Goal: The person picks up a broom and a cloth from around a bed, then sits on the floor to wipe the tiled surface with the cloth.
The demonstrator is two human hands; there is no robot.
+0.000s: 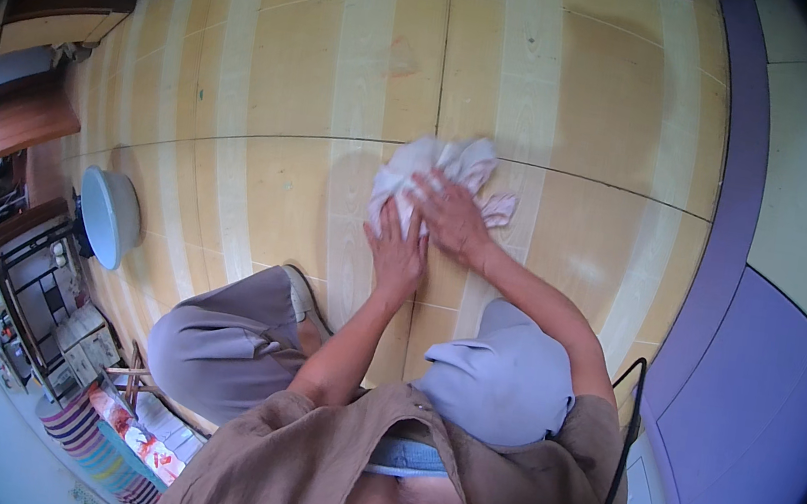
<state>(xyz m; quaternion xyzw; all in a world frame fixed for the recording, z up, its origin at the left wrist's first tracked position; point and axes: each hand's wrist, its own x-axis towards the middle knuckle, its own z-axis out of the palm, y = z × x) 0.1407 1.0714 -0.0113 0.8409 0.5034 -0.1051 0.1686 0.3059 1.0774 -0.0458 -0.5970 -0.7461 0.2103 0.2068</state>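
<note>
A crumpled whitish-pink cloth [414, 166] lies on the yellow tiled floor [283, 184] in front of my knees. Pressed flat on its near edge is my left hand [396, 247], fingers spread. My right hand [453, 216] rests on the cloth's middle, its fingers extended over the fabric. The two hands are side by side, almost touching. One loose corner of the cloth sticks out to the right of my right hand. Neither palm is visible, so whether any fabric is pinched cannot be told.
A light blue plastic basin [109, 216] stands on the floor at the left. Wooden furniture [19, 122] lines the far left. A purple panel [743, 165] borders the floor on the right. A black cable [625, 445] hangs by my right arm. My bent knees flank my forearms.
</note>
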